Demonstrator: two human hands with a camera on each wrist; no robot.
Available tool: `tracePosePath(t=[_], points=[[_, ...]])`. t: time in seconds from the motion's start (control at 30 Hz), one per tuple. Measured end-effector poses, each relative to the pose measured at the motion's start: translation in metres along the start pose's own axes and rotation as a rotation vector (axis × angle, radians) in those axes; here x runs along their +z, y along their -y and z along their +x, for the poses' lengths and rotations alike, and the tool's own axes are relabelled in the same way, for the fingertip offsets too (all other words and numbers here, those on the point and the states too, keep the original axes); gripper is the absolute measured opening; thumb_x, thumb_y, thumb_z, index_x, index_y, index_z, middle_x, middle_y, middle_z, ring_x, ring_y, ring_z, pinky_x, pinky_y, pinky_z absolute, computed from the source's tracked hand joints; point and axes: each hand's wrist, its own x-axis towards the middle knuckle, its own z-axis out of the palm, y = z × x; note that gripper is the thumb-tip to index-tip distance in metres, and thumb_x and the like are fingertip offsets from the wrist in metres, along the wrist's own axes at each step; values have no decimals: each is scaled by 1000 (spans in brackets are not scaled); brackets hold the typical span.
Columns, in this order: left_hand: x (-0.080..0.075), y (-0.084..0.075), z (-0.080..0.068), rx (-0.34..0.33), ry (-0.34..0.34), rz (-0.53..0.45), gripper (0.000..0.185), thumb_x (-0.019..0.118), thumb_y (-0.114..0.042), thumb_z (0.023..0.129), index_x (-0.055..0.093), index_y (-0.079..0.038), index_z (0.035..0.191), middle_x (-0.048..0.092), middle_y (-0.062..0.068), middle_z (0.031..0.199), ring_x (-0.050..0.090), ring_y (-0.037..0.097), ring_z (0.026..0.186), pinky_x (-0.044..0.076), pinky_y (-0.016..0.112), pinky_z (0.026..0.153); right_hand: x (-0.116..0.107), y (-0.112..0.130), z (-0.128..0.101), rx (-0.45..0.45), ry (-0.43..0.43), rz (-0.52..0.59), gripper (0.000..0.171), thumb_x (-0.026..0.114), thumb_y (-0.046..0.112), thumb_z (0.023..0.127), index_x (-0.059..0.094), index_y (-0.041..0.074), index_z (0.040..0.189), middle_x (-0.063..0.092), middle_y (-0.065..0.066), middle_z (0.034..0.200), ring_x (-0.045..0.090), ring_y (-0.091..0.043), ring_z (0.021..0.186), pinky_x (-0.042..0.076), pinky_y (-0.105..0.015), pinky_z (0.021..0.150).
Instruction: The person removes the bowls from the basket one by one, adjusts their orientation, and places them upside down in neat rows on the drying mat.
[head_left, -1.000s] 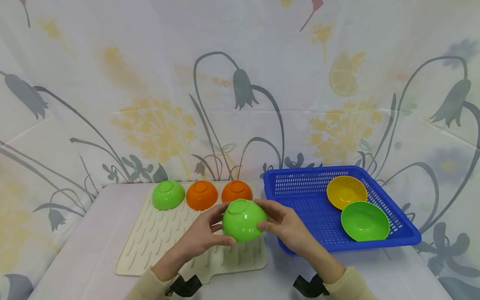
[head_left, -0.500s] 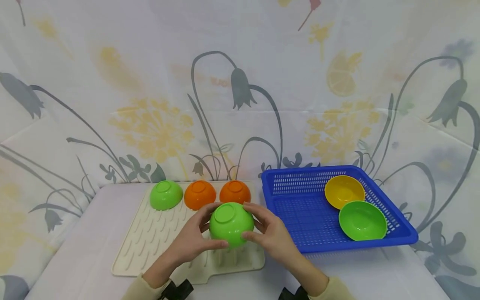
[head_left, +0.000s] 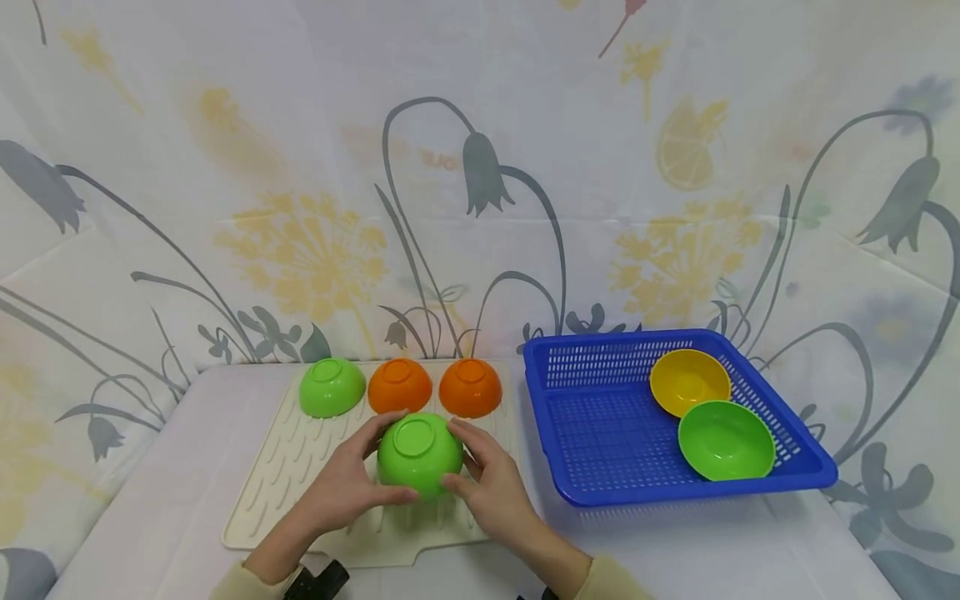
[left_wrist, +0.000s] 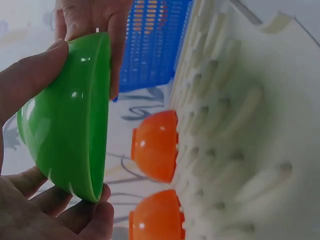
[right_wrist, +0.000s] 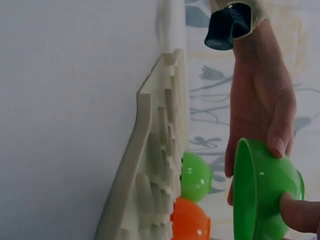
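Flowered cloth backs a white desk [head_left: 172, 500]. Both hands, left hand [head_left: 341, 492] and right hand [head_left: 491, 492], grip an upturned green bowl [head_left: 418, 454] by its sides above the drying mat [head_left: 288, 475] near the desk's front edge. It looks light, stiff, slippery plastic.

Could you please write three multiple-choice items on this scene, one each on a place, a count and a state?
1. Where is the yellow plastic bowl?
A. in the blue plastic basket
B. on the cream ribbed drying mat
C. in a hand

2. How many orange plastic bowls stand on the mat?
A. one
B. two
C. four

3. How is the green plastic bowl between the left hand and right hand turned?
A. base up
B. mouth up
C. stacked in another

Key: 1 A, it sits inside the basket wall; 2 B, two stand side by side; 3 A, its foot ring faces up.
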Motion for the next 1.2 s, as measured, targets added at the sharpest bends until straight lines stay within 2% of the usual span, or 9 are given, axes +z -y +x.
tracePosePath(t=[0.17,0.37,0.57,0.7,0.8,0.9,1.0,1.1,1.2], points=[[-10,11,-3,-22,-22,48,95,94,-33,66,45,-11,145,52,11,143,47,35,132,35,58,109,18,-9,10,81,-13,32,62,66,-14,87,46,-2,145,37,-22,152,30,-38,144,33,-43,111],[-26,30,-9,-26,-57,85,93,94,-29,66,47,-11,144,52,13,142,47,36,132,37,58,108,43,-14,28,192,-39,42,54,69,-5,89,54,0,140,47,-17,148,36,-38,141,35,-48,111],[-41,45,-11,-24,-111,154,97,95,-29,64,46,-5,144,51,19,142,48,39,128,41,60,103,65,-18,46,298,-79,62,45,70,0,90,62,8,133,53,-11,142,50,-36,130,48,-44,101],[-51,51,-11,-8,-143,201,95,95,-28,64,48,-3,142,52,22,140,48,41,127,44,61,99,77,-22,57,312,-98,84,44,71,0,89,64,9,131,57,-6,133,59,-25,112,55,-35,89],[-59,55,-13,8,-166,253,88,94,-28,66,52,-4,140,55,19,136,51,39,123,47,59,94,85,-24,64,316,-112,59,43,73,2,88,66,10,130,60,-2,123,58,-16,99,56,-29,79],[-65,59,-15,8,-173,291,83,92,-30,68,55,-6,138,54,18,135,52,39,120,50,56,88,93,-28,68,329,-126,29,43,74,3,88,67,10,129,61,1,118,56,-13,94,55,-25,74],[-70,64,-18,-6,-161,312,83,91,-30,69,54,-7,140,51,20,138,51,40,122,52,55,87,100,-32,68,346,-124,19,42,74,3,88,67,10,129,63,2,114,56,-11,94,54,-25,74],[-76,68,-21,12,-160,324,84,91,-26,70,52,-5,141,49,23,140,48,43,125,51,58,88,108,-32,68,364,-122,40,44,74,1,86,66,9,128,63,0,111,57,-13,95,54,-29,78],[-83,71,-23,26,-151,324,85,90,-21,72,48,-3,143,47,25,141,45,45,127,48,62,91,115,-31,68,371,-118,54,45,74,-2,84,66,7,128,60,-2,115,57,-17,102,54,-34,83]])
